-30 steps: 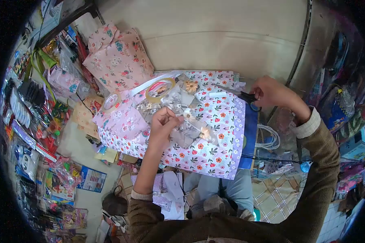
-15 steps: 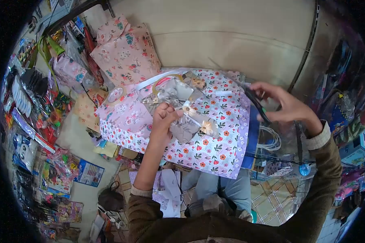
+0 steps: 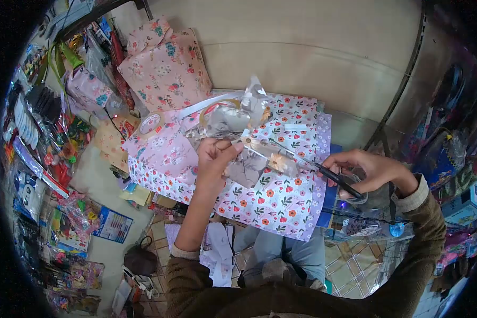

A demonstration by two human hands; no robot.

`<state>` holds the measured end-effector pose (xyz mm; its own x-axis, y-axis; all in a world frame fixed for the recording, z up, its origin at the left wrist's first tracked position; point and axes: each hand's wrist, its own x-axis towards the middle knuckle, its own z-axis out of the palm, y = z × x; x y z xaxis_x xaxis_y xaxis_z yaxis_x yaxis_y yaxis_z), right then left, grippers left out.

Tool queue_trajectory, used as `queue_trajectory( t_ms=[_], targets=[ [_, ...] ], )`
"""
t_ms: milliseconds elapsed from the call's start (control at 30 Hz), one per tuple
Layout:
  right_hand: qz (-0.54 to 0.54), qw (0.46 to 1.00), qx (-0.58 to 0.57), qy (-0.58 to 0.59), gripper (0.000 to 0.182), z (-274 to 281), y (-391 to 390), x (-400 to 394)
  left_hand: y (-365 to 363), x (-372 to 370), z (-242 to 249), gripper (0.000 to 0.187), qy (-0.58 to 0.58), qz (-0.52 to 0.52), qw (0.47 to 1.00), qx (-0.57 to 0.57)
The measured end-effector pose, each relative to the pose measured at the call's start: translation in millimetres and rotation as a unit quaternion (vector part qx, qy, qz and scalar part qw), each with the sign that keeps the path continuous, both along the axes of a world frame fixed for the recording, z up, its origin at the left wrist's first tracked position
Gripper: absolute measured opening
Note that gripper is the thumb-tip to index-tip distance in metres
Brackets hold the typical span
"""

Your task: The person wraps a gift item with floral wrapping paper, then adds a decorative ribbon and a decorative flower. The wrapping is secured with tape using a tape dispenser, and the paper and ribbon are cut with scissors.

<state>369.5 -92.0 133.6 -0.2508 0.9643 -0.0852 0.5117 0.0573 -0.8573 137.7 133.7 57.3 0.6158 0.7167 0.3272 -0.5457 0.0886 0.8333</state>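
My left hand is closed, pinching the edge of a see-through plastic sheet printed with grey leaves and cream flowers. Part of that sheet stands up in a fold behind the fingers. Black-handled scissors are gripped in my right hand, their blades pointing left and overlapping the plastic near its right side. Beneath both lies white wrapping paper with red and orange flowers.
A tape roll rests on pink floral paper at the left. Behind it stands a pink floral wrapped package. A short white strip lies on the wrapping paper. Packaged goods crowd the left.
My right hand has brought the scissors down and inward, so the blades now reach the plastic sheet. A piece of the sheet has risen at the back. My left hand keeps its pinch.
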Motion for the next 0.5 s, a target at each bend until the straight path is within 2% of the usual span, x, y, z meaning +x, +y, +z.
queue_trajectory(
  t_ms=[100,200,300,400,500],
  targets=[
    [0.002,1.0,-0.02,-0.001,0.042,-3,2,4,-2,0,0,0.023,0.002,-0.013,1.0,0.016],
    [0.0,0.998,-0.054,-0.044,0.052,6,5,6,-3,-3,6,0.023,0.026,-0.038,0.999,-0.014],
    [-0.024,0.998,-0.044,-0.027,0.051,8,7,12,0,-3,5,0.023,0.041,-0.034,0.998,-0.017],
    [-0.018,0.998,-0.019,-0.052,0.04,8,10,13,2,-3,2,0.025,0.023,-0.043,0.998,-0.033],
    [0.024,0.999,-0.019,-0.036,0.041,7,14,12,2,-5,7,0.026,-0.013,-0.067,0.995,-0.069]
  ],
)
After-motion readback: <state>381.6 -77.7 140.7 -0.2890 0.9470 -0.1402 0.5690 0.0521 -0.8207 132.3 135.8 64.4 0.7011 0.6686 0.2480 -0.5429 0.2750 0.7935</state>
